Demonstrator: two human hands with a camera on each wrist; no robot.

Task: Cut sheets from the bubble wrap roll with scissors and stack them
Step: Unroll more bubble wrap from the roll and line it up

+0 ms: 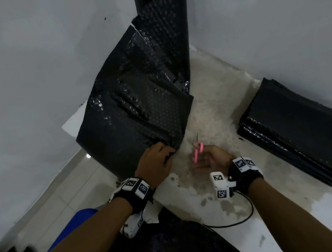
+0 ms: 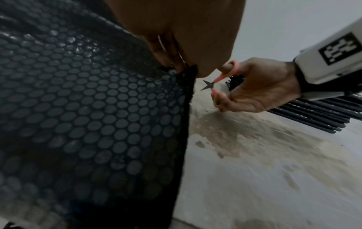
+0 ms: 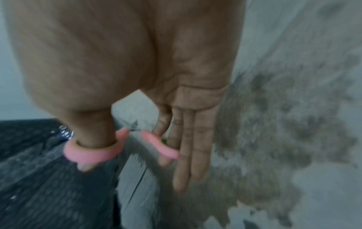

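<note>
A tall black bubble wrap roll (image 1: 163, 4) stands in the corner. Its loose sheet (image 1: 133, 109) hangs down toward me. My left hand (image 1: 158, 160) pinches the sheet's near corner (image 2: 182, 71) between thumb and fingers. Just right of that corner, my right hand (image 1: 211, 160) holds small pink-handled scissors (image 1: 198, 151), thumb in one loop (image 3: 92, 150) and a finger through the other (image 3: 160, 147). The blades (image 2: 207, 85) stand apart, a little clear of the sheet's edge. A stack of cut black sheets (image 1: 308, 134) lies at the right.
The work surface (image 1: 212, 104) is white with worn brownish patches and sits against grey walls. A black cable (image 1: 239, 219) loops near my right wrist. Tiled floor (image 1: 60, 188) and a blue object (image 1: 83, 216) show at the lower left.
</note>
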